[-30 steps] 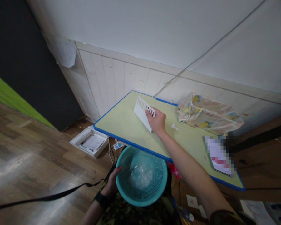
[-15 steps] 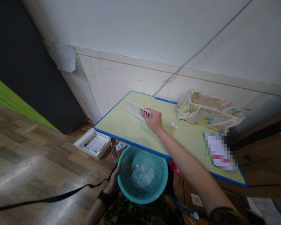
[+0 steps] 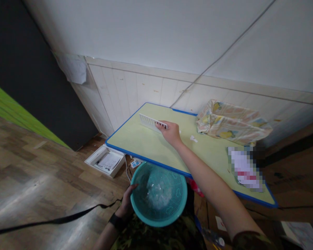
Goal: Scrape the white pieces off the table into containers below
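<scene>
My right hand [image 3: 171, 133] reaches out over the pale green table [image 3: 146, 146] and grips a white slotted plastic panel [image 3: 149, 121], which lies low and nearly flat on the table's far left part. My left hand [image 3: 127, 203] holds the rim of a teal perforated basket [image 3: 159, 194] below the table's near edge, in front of my body. Crumpled clear plastic [image 3: 158, 191] lies inside the basket.
A folded patterned cloth [image 3: 232, 123] lies at the table's far right. A blurred paper [image 3: 243, 170] rests near the right edge, and a small white scrap [image 3: 193, 139] sits mid-table. An open white box [image 3: 106, 160] is on the wooden floor. A black strap [image 3: 54, 218] crosses the floor.
My right hand has tipped the white panel down from standing on edge to lying nearly flat on the table. The left hand and basket have hardly moved.
</scene>
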Action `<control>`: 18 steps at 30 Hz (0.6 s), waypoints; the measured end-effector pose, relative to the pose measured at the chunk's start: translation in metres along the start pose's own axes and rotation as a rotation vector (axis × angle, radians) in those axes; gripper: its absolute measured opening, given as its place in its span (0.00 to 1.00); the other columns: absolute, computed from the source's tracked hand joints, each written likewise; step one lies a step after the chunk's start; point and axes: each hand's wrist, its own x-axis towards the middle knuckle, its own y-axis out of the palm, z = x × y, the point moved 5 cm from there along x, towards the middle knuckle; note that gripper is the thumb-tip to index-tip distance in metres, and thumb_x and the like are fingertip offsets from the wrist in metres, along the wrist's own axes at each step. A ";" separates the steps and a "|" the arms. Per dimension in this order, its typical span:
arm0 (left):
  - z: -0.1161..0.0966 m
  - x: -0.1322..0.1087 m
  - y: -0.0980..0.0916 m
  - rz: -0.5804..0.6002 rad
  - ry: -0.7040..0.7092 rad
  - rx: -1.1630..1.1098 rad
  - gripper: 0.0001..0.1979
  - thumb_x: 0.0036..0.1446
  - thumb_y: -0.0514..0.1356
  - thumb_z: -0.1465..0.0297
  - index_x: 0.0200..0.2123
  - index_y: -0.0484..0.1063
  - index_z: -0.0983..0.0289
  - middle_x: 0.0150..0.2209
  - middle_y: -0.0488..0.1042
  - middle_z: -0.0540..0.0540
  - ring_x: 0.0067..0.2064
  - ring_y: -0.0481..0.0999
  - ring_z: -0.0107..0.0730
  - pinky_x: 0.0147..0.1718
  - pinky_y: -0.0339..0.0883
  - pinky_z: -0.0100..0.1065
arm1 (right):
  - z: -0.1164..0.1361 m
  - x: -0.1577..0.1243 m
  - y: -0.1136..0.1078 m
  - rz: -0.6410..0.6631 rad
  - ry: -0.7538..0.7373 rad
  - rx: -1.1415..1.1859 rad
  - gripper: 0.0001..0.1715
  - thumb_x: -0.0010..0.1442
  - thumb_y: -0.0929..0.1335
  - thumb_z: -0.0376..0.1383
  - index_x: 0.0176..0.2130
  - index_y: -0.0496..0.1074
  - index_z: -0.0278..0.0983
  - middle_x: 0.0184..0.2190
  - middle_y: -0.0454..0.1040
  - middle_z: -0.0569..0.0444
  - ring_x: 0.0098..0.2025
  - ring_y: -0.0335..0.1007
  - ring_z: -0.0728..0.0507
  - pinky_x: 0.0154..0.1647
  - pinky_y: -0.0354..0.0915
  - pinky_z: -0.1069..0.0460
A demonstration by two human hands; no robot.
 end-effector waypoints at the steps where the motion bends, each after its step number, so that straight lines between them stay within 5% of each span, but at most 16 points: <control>1: -0.003 -0.002 0.000 -0.005 0.001 0.005 0.08 0.48 0.67 0.69 0.32 0.78 0.67 0.21 0.79 0.55 0.23 0.77 0.41 0.29 0.71 0.39 | -0.001 0.000 0.001 0.011 -0.010 -0.012 0.13 0.60 0.68 0.42 0.40 0.81 0.42 0.36 0.82 0.56 0.35 0.77 0.44 0.36 0.67 0.52; 10: -0.065 -0.020 -0.005 -0.087 0.120 0.053 0.05 0.52 0.64 0.70 0.29 0.77 0.67 0.24 0.82 0.61 0.29 0.82 0.51 0.34 0.76 0.46 | -0.002 0.002 -0.004 -0.025 -0.020 0.027 0.14 0.61 0.67 0.42 0.43 0.81 0.41 0.37 0.82 0.55 0.36 0.77 0.44 0.35 0.66 0.53; 18: -0.104 -0.030 -0.014 -0.120 0.189 0.148 0.06 0.53 0.64 0.72 0.32 0.77 0.70 0.26 0.82 0.62 0.24 0.81 0.45 0.29 0.78 0.45 | 0.004 -0.004 0.006 0.085 -0.074 -0.051 0.11 0.59 0.69 0.39 0.40 0.81 0.43 0.38 0.82 0.55 0.38 0.77 0.43 0.39 0.66 0.51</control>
